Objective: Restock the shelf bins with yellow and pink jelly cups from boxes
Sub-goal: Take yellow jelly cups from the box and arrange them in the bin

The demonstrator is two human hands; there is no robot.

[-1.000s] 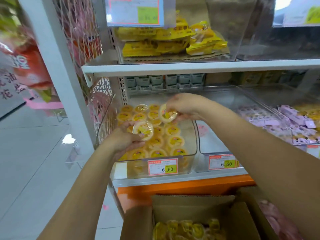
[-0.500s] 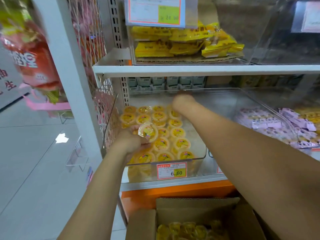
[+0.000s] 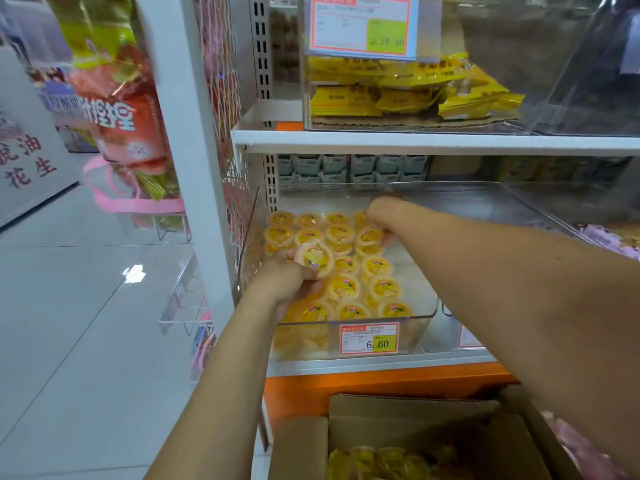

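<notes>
A clear shelf bin (image 3: 428,315) holds several yellow jelly cups (image 3: 346,287) in rows, lids up. My left hand (image 3: 289,277) is over the bin's left side and grips one yellow jelly cup (image 3: 316,258), tilted toward me. My right hand (image 3: 382,214) reaches to the back of the bin, its fingers curled round another yellow cup (image 3: 370,236) set among the rear rows. Below the shelf, an open cardboard box (image 3: 408,410) shows more yellow cups (image 3: 377,462). Pink cups (image 3: 585,455) show blurred at the bottom right.
A 6.60 price tag (image 3: 369,339) is on the bin's front. Right of it stands another clear bin (image 3: 450,327), then purple packets (image 3: 609,240). Yellow snack packets (image 3: 415,91) fill the bin on the upper shelf (image 3: 415,142). A white upright post (image 3: 187,133) and hanging snack bags (image 3: 114,98) are on the left.
My right hand carried its cup from mid-bin to the back rows and now holds it down among them. My left hand keeps its cup in about the same place. The view moved closer.
</notes>
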